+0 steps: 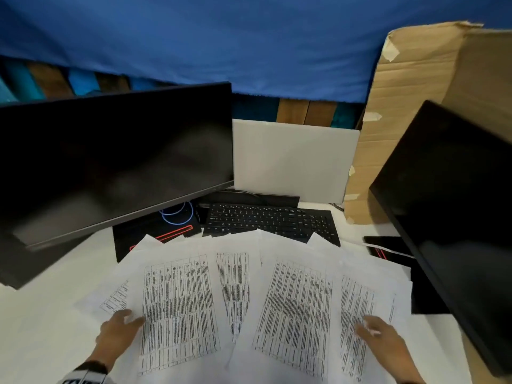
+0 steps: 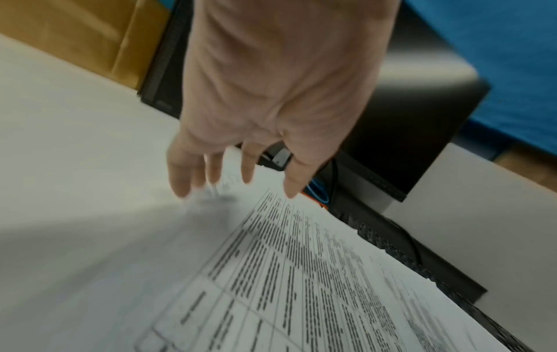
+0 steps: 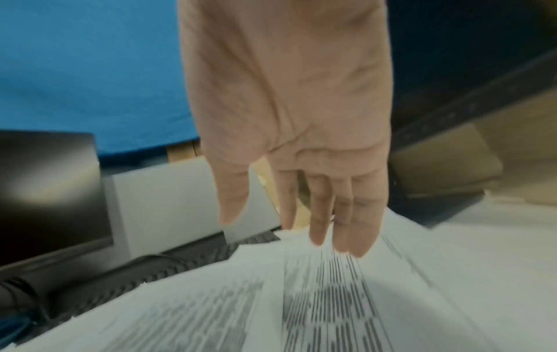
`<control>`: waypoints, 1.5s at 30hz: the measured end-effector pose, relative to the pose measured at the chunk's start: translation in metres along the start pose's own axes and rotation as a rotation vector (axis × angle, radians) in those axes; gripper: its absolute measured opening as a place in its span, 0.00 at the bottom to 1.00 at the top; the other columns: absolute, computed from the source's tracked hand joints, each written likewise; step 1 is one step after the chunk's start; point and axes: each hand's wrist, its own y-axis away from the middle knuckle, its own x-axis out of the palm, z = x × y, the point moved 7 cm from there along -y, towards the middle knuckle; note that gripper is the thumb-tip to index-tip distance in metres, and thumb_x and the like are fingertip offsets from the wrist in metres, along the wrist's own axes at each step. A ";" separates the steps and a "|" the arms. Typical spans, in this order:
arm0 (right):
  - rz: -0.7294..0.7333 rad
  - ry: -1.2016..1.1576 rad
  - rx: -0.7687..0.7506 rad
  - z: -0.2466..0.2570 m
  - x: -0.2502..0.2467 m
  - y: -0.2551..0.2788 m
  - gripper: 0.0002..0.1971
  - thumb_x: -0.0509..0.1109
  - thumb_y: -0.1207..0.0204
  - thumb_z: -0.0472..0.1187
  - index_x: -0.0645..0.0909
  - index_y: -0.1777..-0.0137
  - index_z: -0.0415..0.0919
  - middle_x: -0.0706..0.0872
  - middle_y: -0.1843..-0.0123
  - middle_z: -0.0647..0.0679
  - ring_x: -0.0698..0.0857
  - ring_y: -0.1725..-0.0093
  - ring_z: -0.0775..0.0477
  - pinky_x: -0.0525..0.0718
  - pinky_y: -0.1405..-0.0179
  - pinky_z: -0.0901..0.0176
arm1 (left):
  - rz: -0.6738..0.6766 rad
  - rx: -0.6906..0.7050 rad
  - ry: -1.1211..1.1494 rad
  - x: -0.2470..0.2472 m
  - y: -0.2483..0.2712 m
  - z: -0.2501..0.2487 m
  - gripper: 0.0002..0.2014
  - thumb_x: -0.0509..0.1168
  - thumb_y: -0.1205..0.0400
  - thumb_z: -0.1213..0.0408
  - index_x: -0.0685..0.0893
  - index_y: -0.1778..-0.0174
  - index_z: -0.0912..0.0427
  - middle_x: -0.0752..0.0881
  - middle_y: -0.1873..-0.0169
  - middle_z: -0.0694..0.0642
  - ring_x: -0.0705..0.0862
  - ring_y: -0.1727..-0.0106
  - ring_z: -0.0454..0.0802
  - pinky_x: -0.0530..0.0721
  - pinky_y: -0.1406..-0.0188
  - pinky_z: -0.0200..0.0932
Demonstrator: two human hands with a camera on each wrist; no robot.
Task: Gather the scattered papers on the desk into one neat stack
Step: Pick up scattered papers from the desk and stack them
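The papers (image 1: 243,297) lie spread out in a fan on the desk (image 1: 41,328), so no stack is made yet. The left hand (image 1: 117,335) and right hand (image 1: 381,338) are flat and hold nothing; they are blurry, maybe just touching the outer sheets.

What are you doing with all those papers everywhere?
A person is starting to tidy printed papers fanned out across a white desk, in front of a black keyboard and two dark monitors. The left hand reaches over the leftmost sheets, the right hand over the rightmost, both with straight fingers. Nothing is stacked yet.
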 end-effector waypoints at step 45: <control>0.136 -0.285 -0.101 0.087 0.158 -0.080 0.19 0.74 0.31 0.47 0.63 0.66 0.49 0.63 0.64 0.52 0.65 0.65 0.52 0.63 0.64 0.61 | 0.517 0.294 0.078 0.151 0.001 -0.130 0.13 0.68 0.25 0.72 0.70 0.69 0.59 0.72 0.71 0.56 0.72 0.71 0.47 0.76 0.67 0.42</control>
